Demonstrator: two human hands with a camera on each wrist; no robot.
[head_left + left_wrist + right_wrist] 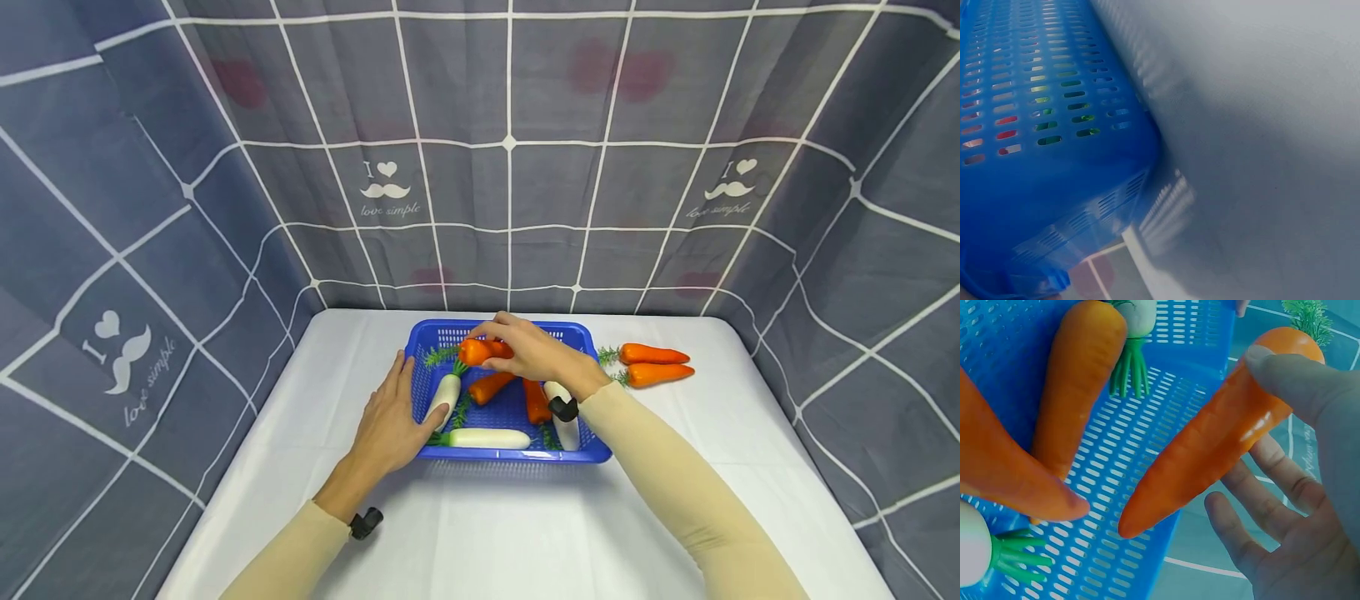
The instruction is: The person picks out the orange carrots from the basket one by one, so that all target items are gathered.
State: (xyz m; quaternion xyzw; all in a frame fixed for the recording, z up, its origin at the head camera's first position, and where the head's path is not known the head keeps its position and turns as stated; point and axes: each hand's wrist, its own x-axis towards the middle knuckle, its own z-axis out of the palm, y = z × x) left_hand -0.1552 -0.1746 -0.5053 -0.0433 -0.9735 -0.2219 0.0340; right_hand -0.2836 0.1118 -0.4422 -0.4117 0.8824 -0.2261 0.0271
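Observation:
My right hand [528, 346] pinches an orange carrot [474, 352] with green leaves over the back of a blue plastic basket [517, 456]. In the right wrist view, thumb and fingers hold the thick end of this carrot [1210, 450], its tip pointing down over the basket. My left hand [390, 425] lies along the basket's left side with its fingers straight. Inside are two carrots, one in the middle [491, 387] and one to its right [536, 402]. White radishes lie at the left [446, 396], front [491, 439] and right [568, 435], the last partly hidden by my wrist.
To the right of the basket, two more carrots, one behind [652, 354] and one nearer [660, 374], lie side by side on the white table [510, 533]. Grey-blue checked cloth [540, 192] hangs behind the table and on both sides.

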